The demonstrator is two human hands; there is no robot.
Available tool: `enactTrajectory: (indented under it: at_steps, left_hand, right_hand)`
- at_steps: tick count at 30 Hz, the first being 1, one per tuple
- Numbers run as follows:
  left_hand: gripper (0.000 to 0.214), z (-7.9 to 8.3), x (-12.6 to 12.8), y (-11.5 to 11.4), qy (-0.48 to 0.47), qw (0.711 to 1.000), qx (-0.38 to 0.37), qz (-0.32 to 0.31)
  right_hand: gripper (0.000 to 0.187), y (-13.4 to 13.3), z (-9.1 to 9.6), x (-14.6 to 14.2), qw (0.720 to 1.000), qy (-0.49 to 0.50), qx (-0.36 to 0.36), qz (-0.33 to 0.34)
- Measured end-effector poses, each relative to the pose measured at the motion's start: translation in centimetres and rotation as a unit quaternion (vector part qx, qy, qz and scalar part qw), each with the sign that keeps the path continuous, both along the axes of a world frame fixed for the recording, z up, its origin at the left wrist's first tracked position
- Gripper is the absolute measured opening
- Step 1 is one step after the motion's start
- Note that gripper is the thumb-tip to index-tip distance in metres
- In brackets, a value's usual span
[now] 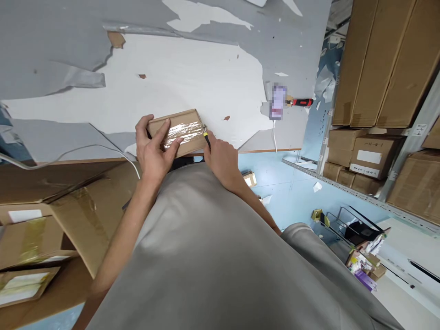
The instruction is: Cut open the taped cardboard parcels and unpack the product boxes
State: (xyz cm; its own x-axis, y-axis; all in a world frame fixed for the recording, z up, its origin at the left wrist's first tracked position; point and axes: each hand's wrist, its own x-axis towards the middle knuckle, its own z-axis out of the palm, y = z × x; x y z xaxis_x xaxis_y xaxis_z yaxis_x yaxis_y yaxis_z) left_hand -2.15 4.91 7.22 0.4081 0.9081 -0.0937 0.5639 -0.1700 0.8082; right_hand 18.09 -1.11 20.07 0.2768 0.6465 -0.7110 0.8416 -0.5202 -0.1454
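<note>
A small flat cardboard box (pixel 188 120) with a strip of clear tape across its top lies at the near edge of the table. My left hand (pixel 154 150) grips its left side, thumb and fingers pressed on the top. My right hand (pixel 222 158) sits at the box's right edge, closed on a thin black and yellow tool (pixel 206 137) whose tip touches the box's corner. My grey shirt fills the lower view.
The table (pixel 192 78) has a torn grey covering over white. A red-handled tool (pixel 299 102) and a white cable (pixel 103 147) lie on it. Open cardboard boxes (pixel 41 229) stand at the left. Shelves with cartons (pixel 378 68) stand at the right.
</note>
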Motion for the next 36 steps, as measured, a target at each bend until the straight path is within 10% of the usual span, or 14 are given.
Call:
enactTrajectory:
  at_steps: [16,36]
  left_hand:
    - [0.062,0.1,-0.1,0.1,0.039,0.999,-0.030,0.017]
    - [0.062,0.4,0.6,0.1,0.044,0.999,-0.010,0.023]
  right_hand:
    - [0.059,1.5,0.3,0.2,0.998,-0.018,-0.045,0.037]
    - [0.052,-1.3,-4.8,-0.4,0.967,0.121,0.094,-0.201]
